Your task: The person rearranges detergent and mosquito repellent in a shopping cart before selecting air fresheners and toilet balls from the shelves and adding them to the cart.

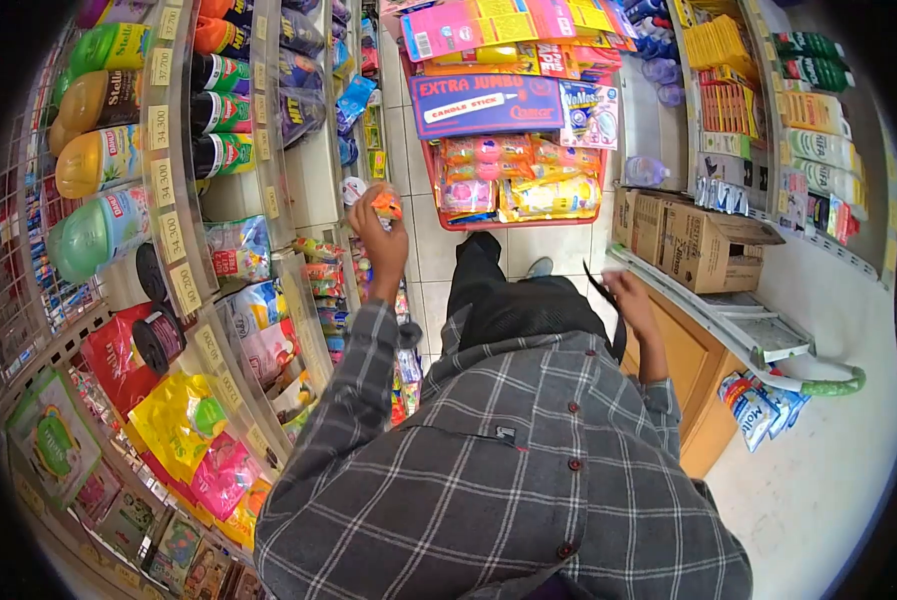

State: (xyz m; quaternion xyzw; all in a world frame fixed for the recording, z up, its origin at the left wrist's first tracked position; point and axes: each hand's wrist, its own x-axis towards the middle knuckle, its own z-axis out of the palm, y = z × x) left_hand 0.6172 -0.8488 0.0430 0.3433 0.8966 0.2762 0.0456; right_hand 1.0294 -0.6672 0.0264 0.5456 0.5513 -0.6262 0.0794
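A shop aisle seen from above. The left hand (380, 232) is raised and closed around a small orange packet (386, 207), which pokes out above the fingers, just beside the shelves (268, 190) of bottles and refill bags. The right hand (630, 298) hangs low near a cardboard box (703, 245), pinching something thin and dark; what it is cannot be told. Beyond both hands stands a full red basket (513, 222). The packet sits high in the grip and could likely slip out.
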